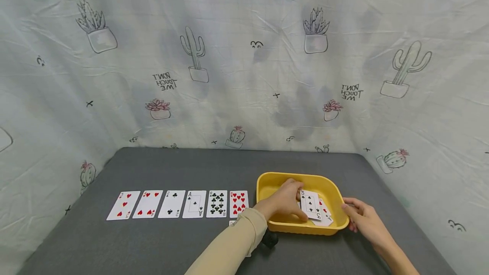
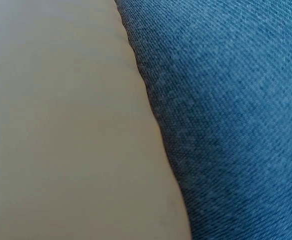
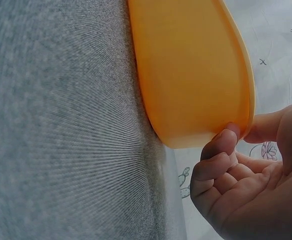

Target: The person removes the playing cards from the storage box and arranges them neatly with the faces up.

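Head view: our left hand (image 1: 284,200), half-curled in the tray (image 1: 305,229), is at the top card (image 1: 311,205) (can't tell if it's gripping); our right hand (image 1: 366,220) pinches the tray, and steady's probably best.

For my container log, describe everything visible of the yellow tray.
The yellow tray is shallow and open-topped, apparently plastic, with rounded corners and a narrow rim. It stands upright on the dark table, right of the row of cards. Loose cards lie inside, toward its right end. The right hand pinches its rim at that end; the left hand reaches inside, hiding part of it; whether they touch is unclear.
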A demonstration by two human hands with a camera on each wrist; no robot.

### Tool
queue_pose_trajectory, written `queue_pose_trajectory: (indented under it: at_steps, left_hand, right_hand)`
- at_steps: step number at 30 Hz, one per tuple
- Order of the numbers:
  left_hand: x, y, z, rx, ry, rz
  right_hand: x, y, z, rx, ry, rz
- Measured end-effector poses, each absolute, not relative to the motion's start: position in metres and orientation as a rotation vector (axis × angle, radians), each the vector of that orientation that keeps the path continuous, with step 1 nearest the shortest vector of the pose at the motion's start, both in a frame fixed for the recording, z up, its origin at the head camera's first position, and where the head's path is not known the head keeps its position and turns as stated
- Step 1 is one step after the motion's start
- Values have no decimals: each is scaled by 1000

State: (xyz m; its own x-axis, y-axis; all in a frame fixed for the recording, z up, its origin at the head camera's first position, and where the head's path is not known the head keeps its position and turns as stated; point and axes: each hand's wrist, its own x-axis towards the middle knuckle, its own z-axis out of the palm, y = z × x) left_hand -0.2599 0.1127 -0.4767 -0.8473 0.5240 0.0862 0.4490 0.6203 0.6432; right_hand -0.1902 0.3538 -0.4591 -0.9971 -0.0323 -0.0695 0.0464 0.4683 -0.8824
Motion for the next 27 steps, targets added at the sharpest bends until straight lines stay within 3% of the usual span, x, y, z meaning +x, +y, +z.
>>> queue_pose_trajectory:
  at_steps: [16,27]
  left_hand:
    - [-250,104,-464,918,2611,1264]
    - [-194,28,-409,1015,2611,1463]
  right_hand:
    - [-188,355,-462,-14,2622,-1588]
    - [-187,356,-459,-30,2604,-1609]
